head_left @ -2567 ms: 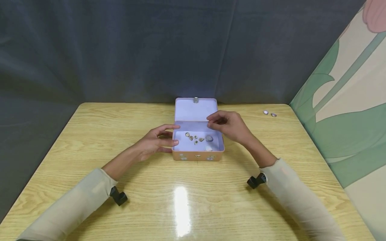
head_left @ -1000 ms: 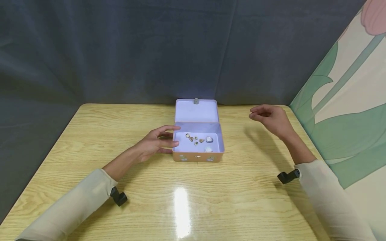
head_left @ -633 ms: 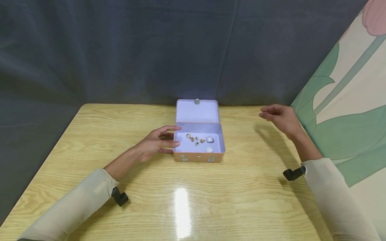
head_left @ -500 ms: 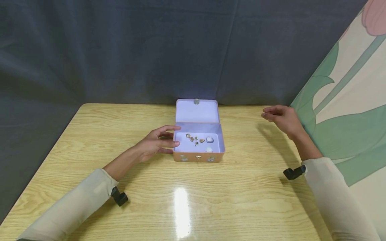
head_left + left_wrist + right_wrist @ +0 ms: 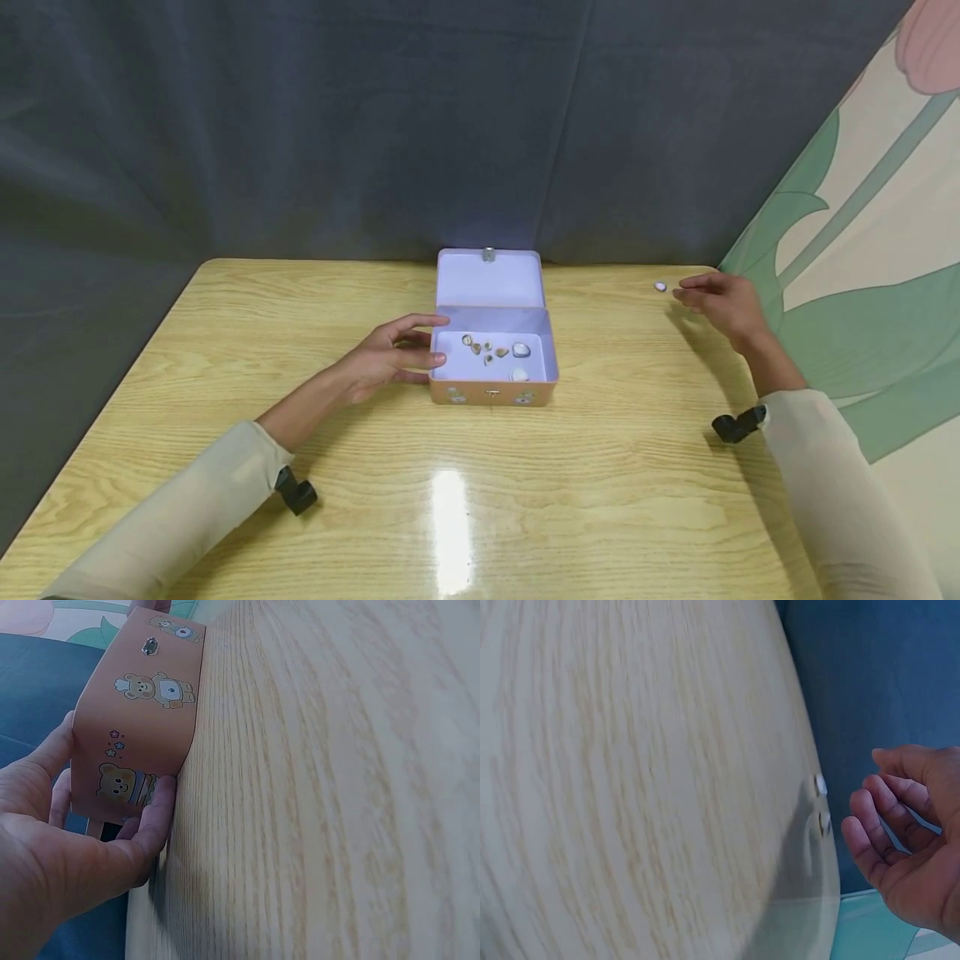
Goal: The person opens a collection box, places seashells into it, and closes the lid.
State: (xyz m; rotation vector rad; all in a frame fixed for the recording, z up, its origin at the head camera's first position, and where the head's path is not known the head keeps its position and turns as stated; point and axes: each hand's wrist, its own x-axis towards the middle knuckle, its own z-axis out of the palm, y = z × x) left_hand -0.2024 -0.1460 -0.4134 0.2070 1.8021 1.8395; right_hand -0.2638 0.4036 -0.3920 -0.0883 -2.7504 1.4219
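"Head view: doing what with the left hand (image 5: 375, 354)?"

"Holding the left end of an open orange metal box (image 5: 468, 397), with fingers and thumb clamped round it, toward the far edge of the pale wooden table (image 5: 600, 467)."

"Containing what?"

"Holding small brownish shells (image 5: 502, 352) and two larger pale shells (image 5: 521, 350) on a lilac floor."

"And with the right hand (image 5: 727, 304)?"

"Hovering near the far right corner, with loosely bent fingers and tips apart, just beside a small white oval shell (image 5: 661, 287); in the right wrist view, also showing a second small shell (image 5: 824, 824) by the far edge."
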